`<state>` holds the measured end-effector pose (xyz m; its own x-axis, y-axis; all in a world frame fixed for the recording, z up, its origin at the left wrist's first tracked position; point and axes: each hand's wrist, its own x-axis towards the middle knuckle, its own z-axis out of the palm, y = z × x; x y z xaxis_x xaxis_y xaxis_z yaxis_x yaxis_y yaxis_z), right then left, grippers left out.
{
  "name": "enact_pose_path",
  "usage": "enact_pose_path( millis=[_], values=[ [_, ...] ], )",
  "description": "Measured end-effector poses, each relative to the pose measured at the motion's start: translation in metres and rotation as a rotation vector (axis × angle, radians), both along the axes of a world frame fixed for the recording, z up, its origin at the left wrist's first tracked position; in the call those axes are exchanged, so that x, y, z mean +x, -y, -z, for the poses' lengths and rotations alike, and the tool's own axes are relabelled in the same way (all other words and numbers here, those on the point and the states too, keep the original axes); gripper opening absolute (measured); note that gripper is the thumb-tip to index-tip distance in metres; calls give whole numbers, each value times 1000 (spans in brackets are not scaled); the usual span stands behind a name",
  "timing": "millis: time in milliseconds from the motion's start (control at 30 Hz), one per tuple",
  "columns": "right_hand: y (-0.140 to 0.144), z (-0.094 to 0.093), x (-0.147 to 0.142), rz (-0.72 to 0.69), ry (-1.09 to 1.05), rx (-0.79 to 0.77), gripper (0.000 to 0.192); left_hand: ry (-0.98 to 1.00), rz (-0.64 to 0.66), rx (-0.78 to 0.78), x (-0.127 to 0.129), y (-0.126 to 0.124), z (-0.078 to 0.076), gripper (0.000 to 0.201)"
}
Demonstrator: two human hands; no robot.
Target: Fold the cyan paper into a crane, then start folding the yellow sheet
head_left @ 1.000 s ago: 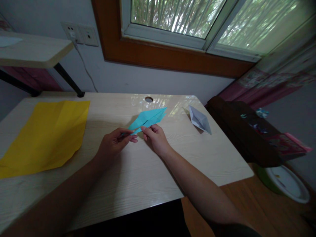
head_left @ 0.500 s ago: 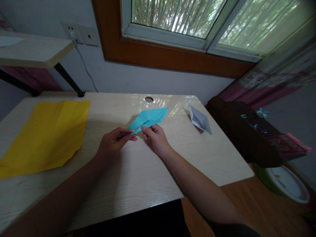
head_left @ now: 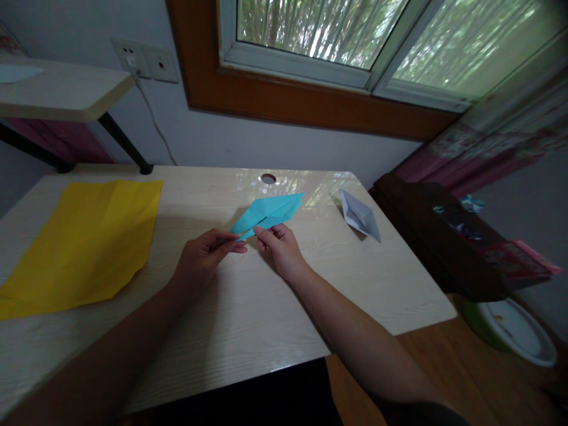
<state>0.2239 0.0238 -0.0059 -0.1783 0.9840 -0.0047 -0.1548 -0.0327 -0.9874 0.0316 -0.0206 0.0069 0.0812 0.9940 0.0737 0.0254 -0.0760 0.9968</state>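
A folded sheet of light-blue paper (head_left: 271, 208), long and pointed at both ends, is held a little above the desk. My left hand (head_left: 206, 254) pinches its near left tip between thumb and fingers. At its lower edge, my right hand (head_left: 278, 244) grips a fold with thumb and fingers. A dark slit shows between the paper's layers close to the right thumb. To the right, a folded white paper boat (head_left: 360, 216) rests on the desk. A large yellow sheet of paper (head_left: 93, 242) lies to the left, slightly creased.
The pale wooden desk (head_left: 248, 325) has a round cable hole (head_left: 268, 178) near its back edge. A raised shelf (head_left: 66, 94) on dark legs stands at the back left. Beyond the right edge are a dark cabinet (head_left: 426, 236) and a white-and-green basin (head_left: 515, 331).
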Motion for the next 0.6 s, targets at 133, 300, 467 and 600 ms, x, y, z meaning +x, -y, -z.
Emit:
enact_pose_path(
  millis=[133, 300, 467, 600],
  values=[
    [0, 0, -1, 9, -22, -20, 37, 18, 5, 2, 0, -1, 2, 20],
    [-1, 1, -1, 8, -37, -31, 38, 53, 22, -3, 0, -1, 3, 21],
    [-1, 2, 1, 10, -39, -16, 36, 64, 45, 0, -1, 0, 3, 24],
    [-1, 3, 1, 22, -60, -18, 37, 28, 62, 18, -1, 1, 3, 28]
  ],
)
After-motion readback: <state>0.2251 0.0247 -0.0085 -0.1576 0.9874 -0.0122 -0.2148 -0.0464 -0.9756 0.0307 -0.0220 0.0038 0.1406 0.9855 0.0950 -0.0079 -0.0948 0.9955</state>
